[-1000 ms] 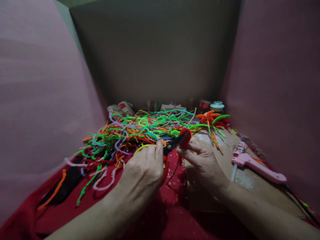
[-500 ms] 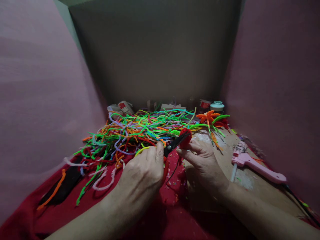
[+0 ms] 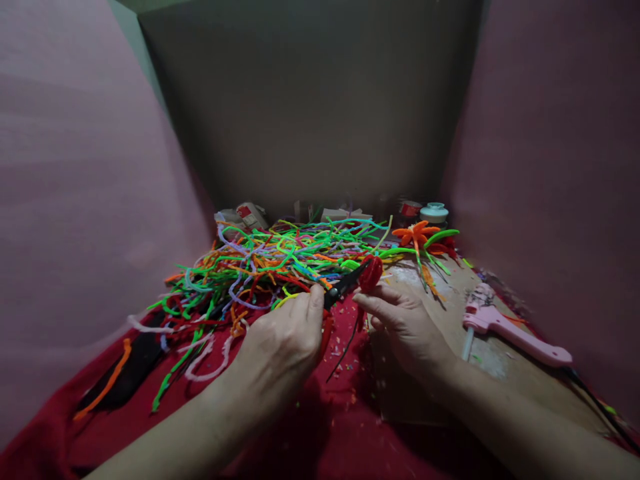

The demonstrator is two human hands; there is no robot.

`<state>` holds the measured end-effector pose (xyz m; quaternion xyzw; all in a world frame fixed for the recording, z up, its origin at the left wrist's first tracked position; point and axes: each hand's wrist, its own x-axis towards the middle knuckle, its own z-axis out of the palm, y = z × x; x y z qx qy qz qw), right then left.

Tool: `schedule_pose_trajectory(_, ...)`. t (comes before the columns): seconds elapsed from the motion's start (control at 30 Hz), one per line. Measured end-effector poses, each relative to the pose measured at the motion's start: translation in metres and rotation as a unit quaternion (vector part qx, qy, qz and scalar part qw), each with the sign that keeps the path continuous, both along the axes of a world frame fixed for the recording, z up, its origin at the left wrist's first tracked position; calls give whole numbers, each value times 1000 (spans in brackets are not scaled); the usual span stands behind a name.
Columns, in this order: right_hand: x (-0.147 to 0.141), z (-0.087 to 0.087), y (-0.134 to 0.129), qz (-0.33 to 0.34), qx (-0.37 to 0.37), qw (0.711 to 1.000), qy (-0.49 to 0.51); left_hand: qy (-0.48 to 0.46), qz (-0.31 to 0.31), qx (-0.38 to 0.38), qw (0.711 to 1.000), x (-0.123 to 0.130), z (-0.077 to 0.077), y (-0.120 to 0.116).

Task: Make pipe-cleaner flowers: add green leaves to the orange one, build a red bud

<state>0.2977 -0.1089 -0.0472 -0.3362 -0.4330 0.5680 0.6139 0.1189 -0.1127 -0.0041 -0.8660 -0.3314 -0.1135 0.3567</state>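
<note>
My left hand [image 3: 290, 330] is closed around the red handles of a pair of scissors [image 3: 345, 285], whose dark blades point up and to the right. The blade tips lie against a fuzzy red pipe-cleaner piece [image 3: 370, 275]. My right hand [image 3: 400, 313] pinches this red piece from below between thumb and fingers. From it a thin dark stem [image 3: 344, 357] hangs down to the left. Just beyond both hands spreads a tangled heap of coloured pipe cleaners [image 3: 290, 257]. Most of the scissor handles are hidden by my left hand.
A pink glue gun [image 3: 515, 337] lies on a brown board [image 3: 445, 320] at the right. An orange pipe-cleaner flower [image 3: 416, 235] and a pale blue-lidded jar [image 3: 434, 213] sit at the back right. Small scraps litter the red cloth [image 3: 320, 427]. Walls rise on both sides.
The scissors and my left hand have shifted slightly left and down. The red piece has turned a little in my right hand, and its dark stem now shows longer.
</note>
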Motion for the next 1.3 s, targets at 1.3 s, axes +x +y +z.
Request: schedule_pose_trajectory(1.3, 2, -2, 2, 79, -104, 989, 65, 20, 2, 7, 1000, -11, -26, 9)
